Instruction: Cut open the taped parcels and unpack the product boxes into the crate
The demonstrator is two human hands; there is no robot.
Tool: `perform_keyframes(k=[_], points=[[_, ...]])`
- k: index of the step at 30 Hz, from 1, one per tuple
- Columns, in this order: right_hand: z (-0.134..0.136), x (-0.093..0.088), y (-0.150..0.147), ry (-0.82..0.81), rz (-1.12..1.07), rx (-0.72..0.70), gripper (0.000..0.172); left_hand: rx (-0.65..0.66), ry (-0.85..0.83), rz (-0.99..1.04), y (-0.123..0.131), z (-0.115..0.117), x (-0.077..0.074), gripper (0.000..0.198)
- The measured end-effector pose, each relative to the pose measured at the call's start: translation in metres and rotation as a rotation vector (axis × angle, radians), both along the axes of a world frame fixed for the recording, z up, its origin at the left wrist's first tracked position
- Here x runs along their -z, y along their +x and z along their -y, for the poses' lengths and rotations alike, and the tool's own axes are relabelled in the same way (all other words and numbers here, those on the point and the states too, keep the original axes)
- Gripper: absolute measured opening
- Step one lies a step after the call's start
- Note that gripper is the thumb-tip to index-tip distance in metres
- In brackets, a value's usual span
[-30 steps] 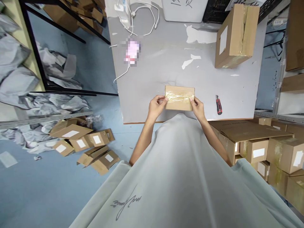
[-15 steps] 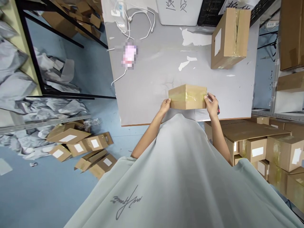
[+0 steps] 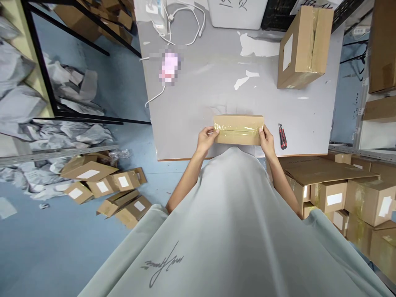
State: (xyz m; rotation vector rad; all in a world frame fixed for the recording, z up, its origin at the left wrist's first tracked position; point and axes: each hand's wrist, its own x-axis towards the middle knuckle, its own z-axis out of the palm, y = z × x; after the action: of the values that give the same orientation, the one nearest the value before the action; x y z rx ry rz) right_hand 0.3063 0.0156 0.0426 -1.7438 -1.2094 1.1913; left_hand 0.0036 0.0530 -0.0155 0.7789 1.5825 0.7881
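A small brown cardboard box (image 3: 239, 130), its seam covered with yellowish clear tape, is held close to my body over the near edge of the grey table (image 3: 192, 99). My left hand (image 3: 206, 139) grips its left end, thumb on the taped side. At the opposite end my right hand (image 3: 267, 140) is closed on the box the same way. Just right of that hand a red and black utility knife (image 3: 282, 137) lies on the tabletop, touched by neither hand. The box's underside and contents are hidden.
A larger taped carton (image 3: 305, 49) stands at the table's back right. White cables (image 3: 194, 24) and a pixelated pink item (image 3: 170, 67) lie at the left. Stacked boxes (image 3: 334, 198) fill the lower right; flattened boxes (image 3: 102, 185) and grey parcels (image 3: 71, 136) are on the left.
Both hands have turned the box so that its long taped side faces me. My right hand has shifted left, leaving the utility knife in full view.
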Motion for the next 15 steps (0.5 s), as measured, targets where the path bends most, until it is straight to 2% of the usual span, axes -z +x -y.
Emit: perform_keyframes(k=[3,7,11,15], points=[[-0.005,0.016,-0.015,-0.022,-0.082,0.01,0.088,-0.027,0.013,-0.076,-0.026,0.007,-0.007,0.049],[-0.01,0.041,-0.041,-0.144,-0.116,-0.087,0.096,-0.063,-0.01,-0.191,-0.05,0.011,-0.005,0.04],[-0.013,0.053,-0.048,-0.173,-0.187,-0.082,0.103,-0.1,-0.021,-0.21,-0.061,0.009,0.008,0.036],[-0.011,0.048,-0.035,-0.202,-0.264,-0.087,0.104,-0.127,-0.125,-0.118,-0.059,0.002,0.026,0.044]])
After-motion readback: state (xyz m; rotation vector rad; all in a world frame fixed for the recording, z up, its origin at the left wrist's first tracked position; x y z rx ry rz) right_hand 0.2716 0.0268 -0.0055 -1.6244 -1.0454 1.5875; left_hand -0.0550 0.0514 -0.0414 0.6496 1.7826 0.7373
